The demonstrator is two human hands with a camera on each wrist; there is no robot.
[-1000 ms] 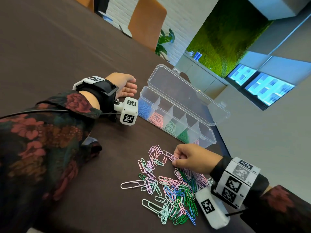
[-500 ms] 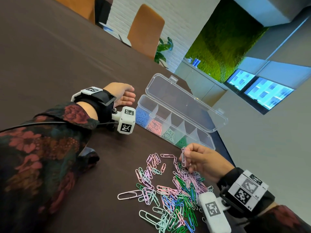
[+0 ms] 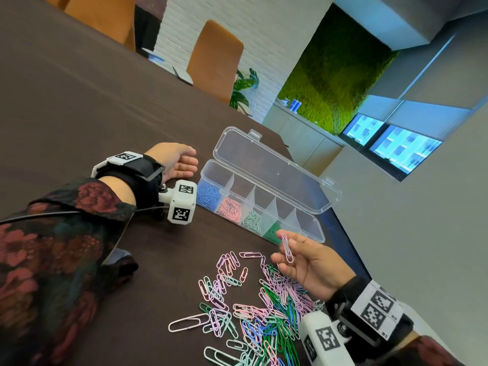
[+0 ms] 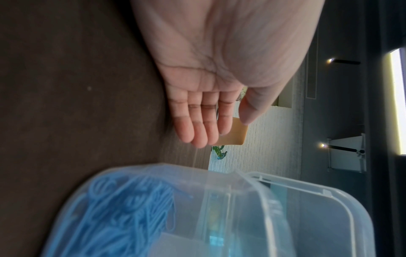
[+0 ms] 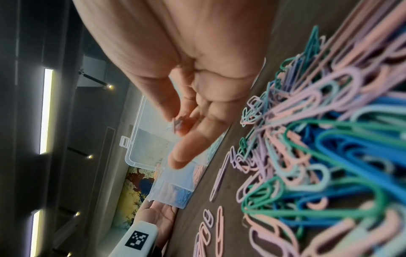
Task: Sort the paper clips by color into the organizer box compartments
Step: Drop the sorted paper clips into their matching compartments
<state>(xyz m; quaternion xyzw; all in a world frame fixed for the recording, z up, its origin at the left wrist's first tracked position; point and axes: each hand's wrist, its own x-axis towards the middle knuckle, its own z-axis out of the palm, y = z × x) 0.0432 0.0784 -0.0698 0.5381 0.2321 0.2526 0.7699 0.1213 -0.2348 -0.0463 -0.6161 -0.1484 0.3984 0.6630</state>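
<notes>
Your right hand (image 3: pixel 307 262) pinches a lilac wire paper clip (image 3: pixel 287 248) beside the clear plastic organizer box (image 3: pixel 311 223); your left hand (image 3: pixel 176 161) rests relaxed at its far end.

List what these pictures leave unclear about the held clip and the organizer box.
- Held clip: in the right wrist view it is a blur between thumb and fingers of the right hand; its exact colour stays uncertain, lilac or pink.
- Organizer box, last compartment: the head view shows nothing plainly inside; the right hand covers its near corner.
- Blue clips: left wrist view blurs them, uncountable.
- Loose pile: cut off by the head view's bottom edge.
</notes>
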